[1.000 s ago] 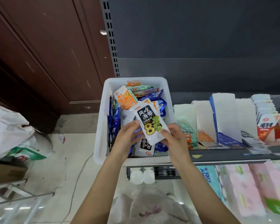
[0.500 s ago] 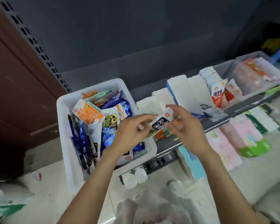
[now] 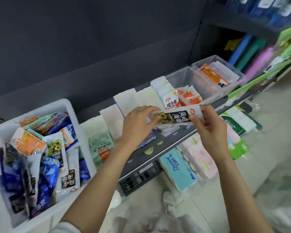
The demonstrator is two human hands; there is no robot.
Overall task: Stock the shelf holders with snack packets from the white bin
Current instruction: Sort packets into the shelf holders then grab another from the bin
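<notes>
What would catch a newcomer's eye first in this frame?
Both hands, left and right, hold a black-and-white snack packet sideways above the shelf holders at centre. At far left the white bin brims with blue and orange packets. Clear tubs of orange packets sit further right on the shelf.

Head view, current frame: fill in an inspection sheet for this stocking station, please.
Surface: dark shelf, front edge bare.
Job's things: white bin at left, heaped with snack packets; white paper holders standing in a row; black-and-white seaweed packet held sideways above them.
Clutter: clear tubs with orange packets; tissue packs below the shelf.
Grippers: left hand and right hand each pinch one end of the packet.
Cables: nothing seen.
Surroundings: grey back panel, pale floor, coloured goods at right.
</notes>
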